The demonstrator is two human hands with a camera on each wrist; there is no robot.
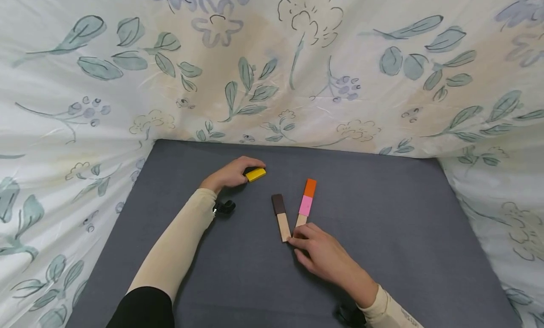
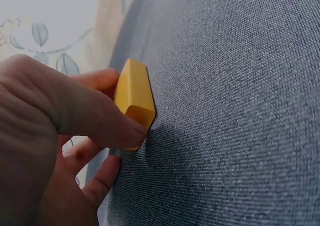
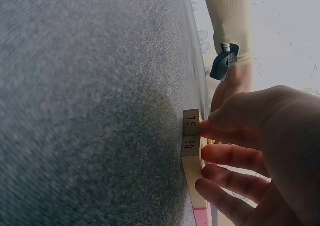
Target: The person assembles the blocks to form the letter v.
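Observation:
Near the far edge of the cloth, my left hand point(image 1: 233, 173) pinches a yellow block point(image 1: 256, 175) between thumb and fingers; the left wrist view shows its bevelled edges close over the cloth. My right hand point(image 1: 326, 253) has its fingertips at the near ends of two strips that meet in a V. The left strip has a dark brown block point(image 1: 278, 204) and a light wooden block point(image 1: 283, 227). In the right strip are an orange block point(image 1: 310, 187), a pink block point(image 1: 305, 206) and a wooden block point(image 1: 301, 220), partly hidden by fingers. Their wooden end faces point(image 3: 190, 122) read 75 and 50.
A dark grey cloth point(image 1: 382, 224) covers the table. Behind it and at both sides hangs a white curtain point(image 1: 255, 49) with leaves and flowers. A black wrist device point(image 1: 224, 208) is worn at the left wrist, another point(image 1: 349, 315) at the right.

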